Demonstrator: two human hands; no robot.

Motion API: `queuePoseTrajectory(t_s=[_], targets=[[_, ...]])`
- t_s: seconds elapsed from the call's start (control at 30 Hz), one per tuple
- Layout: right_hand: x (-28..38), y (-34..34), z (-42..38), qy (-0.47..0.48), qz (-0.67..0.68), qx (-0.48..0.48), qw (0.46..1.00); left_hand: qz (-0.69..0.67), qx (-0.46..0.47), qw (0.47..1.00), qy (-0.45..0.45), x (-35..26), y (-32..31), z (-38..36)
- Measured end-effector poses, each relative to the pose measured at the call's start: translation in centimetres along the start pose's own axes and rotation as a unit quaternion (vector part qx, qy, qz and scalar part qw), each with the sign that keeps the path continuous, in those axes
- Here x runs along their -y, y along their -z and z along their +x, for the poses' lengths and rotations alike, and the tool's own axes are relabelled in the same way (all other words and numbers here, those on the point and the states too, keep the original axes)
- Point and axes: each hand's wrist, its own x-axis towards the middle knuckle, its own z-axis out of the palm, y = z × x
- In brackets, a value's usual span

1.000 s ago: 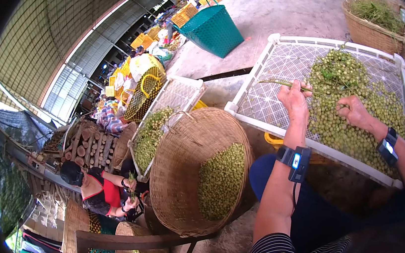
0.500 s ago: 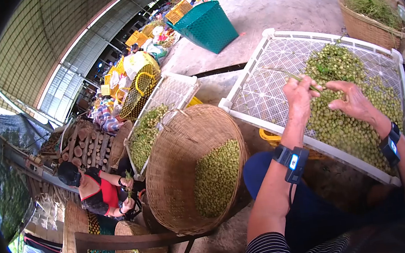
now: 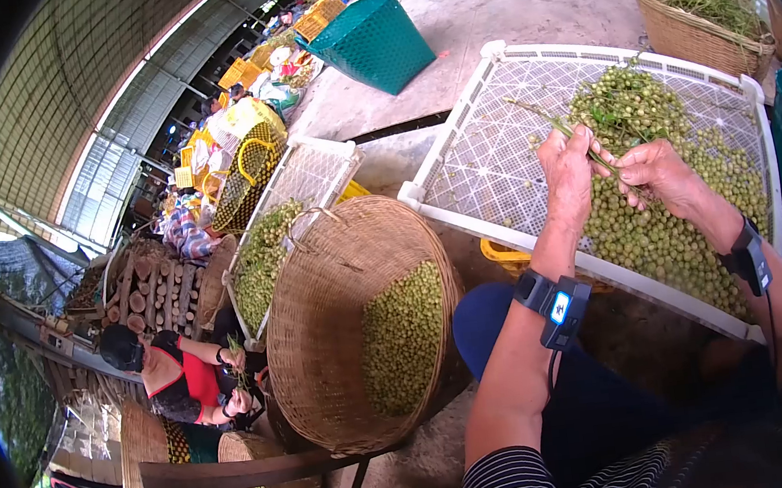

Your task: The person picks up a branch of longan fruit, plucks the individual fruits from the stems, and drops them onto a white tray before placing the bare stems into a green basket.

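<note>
Nearest me, dark devices are strapped at both my wrists; the one on the left (image 3: 561, 309) has a lit screen with a small white mark on blue, too small to read, and the one on the right (image 3: 750, 263) also shows markings I cannot make out. Just beyond, my left hand (image 3: 567, 161) has its grip clamped on a thin green stem (image 3: 538, 112), whose bare end slants up to the left. My right hand (image 3: 658, 173) is close beside it, thumb and fingers pinched together at the stem's lower end. Both hands are above a white mesh tray (image 3: 483, 161), where round green fruits (image 3: 690, 244) cover the right side and a leafier bunch (image 3: 621, 107) lies toward the far side. A yellow crate (image 3: 505, 252) shows under the tray's near edge. To the left stands a tall wicker basket (image 3: 318, 325), tilted, with loose fruits (image 3: 404, 339) inside; beside it a second white tray (image 3: 320, 170) carries more fruits. Farther left, a person in red and black (image 3: 179, 374) holds green stems, near stacked logs (image 3: 157, 292). Far right, a basket of green stalks (image 3: 701, 40) bears a pale tag, unreadable from here. Far off, a teal woven basket (image 3: 378, 45) sits on the floor, yellow crates (image 3: 320, 16) behind it.
</note>
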Motion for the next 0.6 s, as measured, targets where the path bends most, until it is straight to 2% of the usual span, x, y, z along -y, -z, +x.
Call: queuePoseTrajectory(t_s=[0.07,0.17,0.2,0.23,0.27,0.3,0.33,0.37,0.4,0.43,0.47,0.53,0.6], targets=[[0.6,-0.5,-0.3,-0.048,0.069,-0.012,0.996,-0.012,-0.004,1.0,0.004,0.0,0.0,0.1],[-0.7,0.6,-0.1,-0.044,0.082,-0.057,0.994,-0.009,-0.026,1.0,-0.015,0.2,1.0,0.9],[-2.6,1.7,1.3,0.011,0.014,0.003,1.0,0.002,-0.043,0.999,-0.032,0.7,1.4,1.1],[-2.9,2.5,1.0,0.014,0.001,0.013,1.0,-0.027,-0.037,0.996,-0.071,0.0,2.3,1.3],[-2.7,3.1,0.6,0.017,-0.012,0.024,0.999,0.087,0.0,0.984,-0.155,0.0,3.7,1.4],[-3.1,3.2,0.1,0.05,-0.035,-0.006,0.998,0.19,0.02,0.951,-0.245,0.1,5.1,1.6],[-4.1,4.4,0.6,0.106,-0.044,0.065,0.991,-0.06,-0.002,0.994,-0.095,-0.7,4.8,1.9],[-4.1,5.0,0.8,0.097,-0.167,0.029,0.981,-0.166,0.001,0.986,-0.021,-1.2,5.2,2.9],[-4.6,5.6,1.2,0.208,-0.284,0.019,0.936,-0.132,-0.049,0.99,0.001,-1.1,5.5,3.0],[-5.1,6.2,1.6,0.314,-0.393,-0.022,0.864,-0.14,-0.081,0.986,0.025,-1.8,4.5,2.1],[-3.5,5.3,0.6,0.273,-0.437,-0.056,0.855,-0.174,-0.109,0.978,0.037,-2.2,3.7,1.8],[-1.8,3.5,0.1,0.221,-0.341,-0.032,0.913,-0.22,-0.03,0.974,0.043,-1.9,4.4,1.7],[-2.3,1.6,0.6,0.151,-0.204,-0.018,0.967,-0.237,0.002,0.97,0.057,-1.6,4.5,2.0]])
